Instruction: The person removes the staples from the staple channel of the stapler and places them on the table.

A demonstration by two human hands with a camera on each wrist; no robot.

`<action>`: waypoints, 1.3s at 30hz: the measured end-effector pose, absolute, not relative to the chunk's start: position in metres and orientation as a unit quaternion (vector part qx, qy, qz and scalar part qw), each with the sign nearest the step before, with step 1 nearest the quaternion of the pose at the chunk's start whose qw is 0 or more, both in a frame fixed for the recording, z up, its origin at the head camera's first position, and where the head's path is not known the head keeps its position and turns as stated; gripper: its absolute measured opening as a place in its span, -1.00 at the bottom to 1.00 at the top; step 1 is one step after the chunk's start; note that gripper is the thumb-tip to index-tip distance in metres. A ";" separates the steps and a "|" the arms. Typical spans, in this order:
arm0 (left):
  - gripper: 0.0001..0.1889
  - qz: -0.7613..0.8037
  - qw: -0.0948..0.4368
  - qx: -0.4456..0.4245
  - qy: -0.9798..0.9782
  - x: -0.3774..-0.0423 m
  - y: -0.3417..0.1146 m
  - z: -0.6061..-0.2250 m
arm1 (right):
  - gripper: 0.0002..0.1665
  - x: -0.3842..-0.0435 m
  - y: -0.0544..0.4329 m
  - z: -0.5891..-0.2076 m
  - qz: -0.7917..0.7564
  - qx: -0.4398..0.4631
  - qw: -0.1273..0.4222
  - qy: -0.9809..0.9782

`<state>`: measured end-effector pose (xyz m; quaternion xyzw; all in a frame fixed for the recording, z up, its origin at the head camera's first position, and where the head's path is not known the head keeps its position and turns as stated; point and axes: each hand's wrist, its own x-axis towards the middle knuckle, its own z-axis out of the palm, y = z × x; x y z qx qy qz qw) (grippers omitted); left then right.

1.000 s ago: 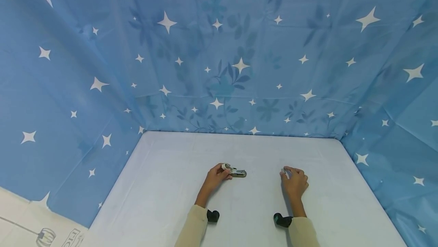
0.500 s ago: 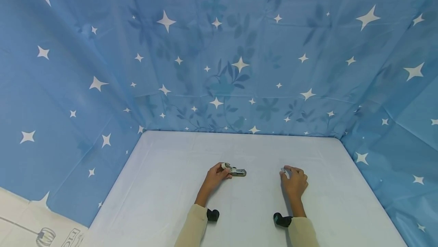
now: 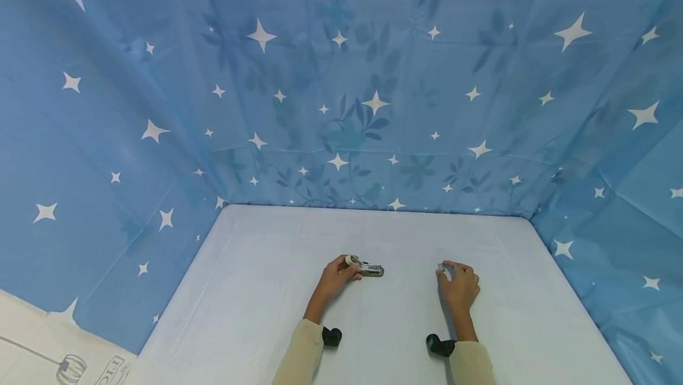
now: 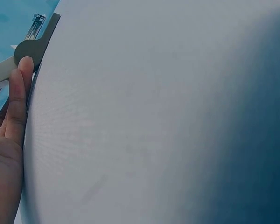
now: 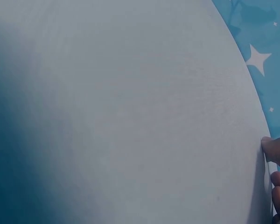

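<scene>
My left hand [image 3: 336, 275] grips a small stapler [image 3: 372, 269] by its rear end, low over the white table. The stapler's pale top arm [image 4: 2, 71] is swung back, so the metal staple channel [image 4: 36, 27] shows above the olive-grey base [image 4: 50, 35]. To the right, my right hand [image 3: 460, 284] pinches a small grey strip of staples [image 3: 441, 267] between thumb and index finger. Only the thumb and some fingertips [image 5: 277, 149] enter the right wrist view, at its right edge, where the strip is hidden. A gap of table lies between the two hands.
The white table [image 3: 277, 242] reaches back to a blue curtain [image 3: 373, 136] with white stars, which also hangs along both sides. Black wrist-worn devices sit by both sleeves, one of them a wrist camera [image 3: 440, 344]. A printed cream cloth [image 3: 48, 343] shows at lower left.
The strip of staples turns slightly in my right fingertips and shows a little more of its face. My left hand and the stapler stay where they were.
</scene>
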<state>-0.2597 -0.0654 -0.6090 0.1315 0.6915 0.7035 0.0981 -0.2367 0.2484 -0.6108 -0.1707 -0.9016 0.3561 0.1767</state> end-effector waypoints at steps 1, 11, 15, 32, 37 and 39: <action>-0.56 0.703 0.098 0.132 0.692 -0.260 -0.065 -0.609 | -0.63 -0.237 0.249 -0.612 0.357 -0.171 0.177 -0.901; -0.56 0.695 0.092 0.138 0.700 -0.260 -0.064 -0.612 | -0.62 -0.236 0.250 -0.612 0.355 -0.173 0.178 -0.901; -0.58 0.694 0.090 0.136 0.701 -0.263 -0.062 -0.614 | -0.62 -0.235 0.251 -0.611 0.356 -0.171 0.179 -0.901; -0.60 0.689 0.087 0.128 0.708 -0.264 -0.063 -0.609 | -0.59 -0.236 0.250 -0.609 0.358 -0.171 0.176 -0.901; -0.63 0.684 0.082 0.128 0.713 -0.266 -0.065 -0.608 | -0.55 -0.236 0.249 -0.608 0.362 -0.170 0.168 -0.901; -0.64 0.680 0.079 0.129 0.717 -0.267 -0.066 -0.608 | -0.53 -0.237 0.249 -0.607 0.365 -0.168 0.163 -0.901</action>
